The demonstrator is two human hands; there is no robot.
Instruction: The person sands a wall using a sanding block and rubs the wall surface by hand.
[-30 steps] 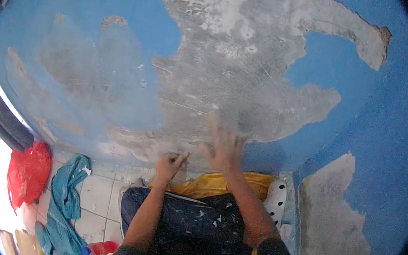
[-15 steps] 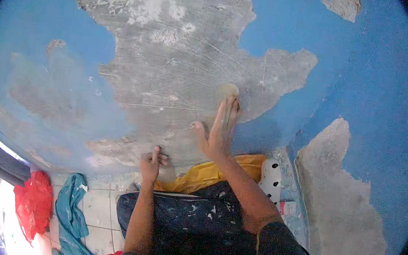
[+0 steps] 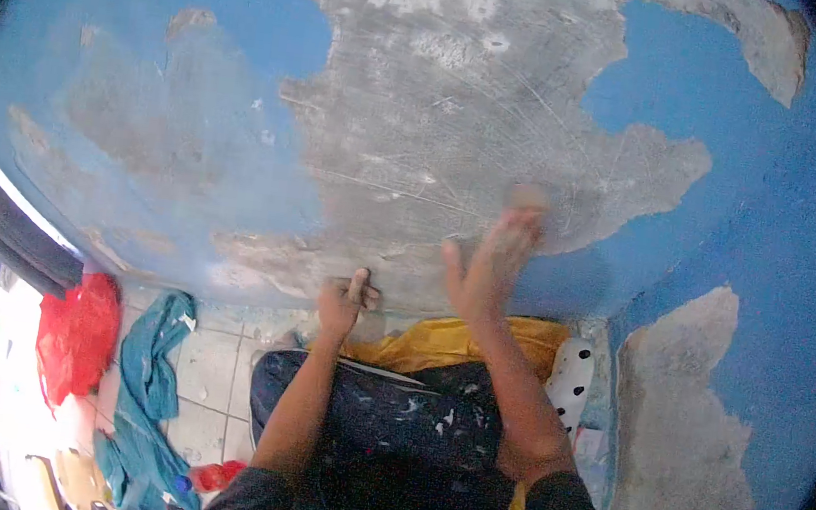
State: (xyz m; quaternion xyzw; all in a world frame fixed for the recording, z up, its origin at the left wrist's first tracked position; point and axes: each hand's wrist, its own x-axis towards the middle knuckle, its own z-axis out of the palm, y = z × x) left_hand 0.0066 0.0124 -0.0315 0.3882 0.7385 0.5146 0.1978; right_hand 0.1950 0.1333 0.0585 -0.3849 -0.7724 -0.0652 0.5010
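Note:
My right hand (image 3: 498, 260), blurred by motion, lies nearly flat with its thumb spread. Under its fingertips a pale round sanding disc (image 3: 528, 197) is pressed against the wall (image 3: 441, 138). Bare grey plaster shows there, with curved scratches and blue paint around it. Lower and to the left, my left hand (image 3: 350, 301) is at the bottom of the wall. Its fingers are half bent and apart, and nothing shows in them; whether they touch the wall I cannot tell.
A yellow cloth (image 3: 449, 340) and a dark paint-spotted bag-like item (image 3: 380, 408) lie below my hands. A black-dotted white item (image 3: 571, 374) is at the right. Teal cloth (image 3: 153, 377) and a red bag (image 3: 77, 333) lie on the tiled floor at left.
The view has shifted, so the wall and hands appear further right. My right hand remains on the disc, which is slightly higher on the plaster. My left hand keeps much the same pose.

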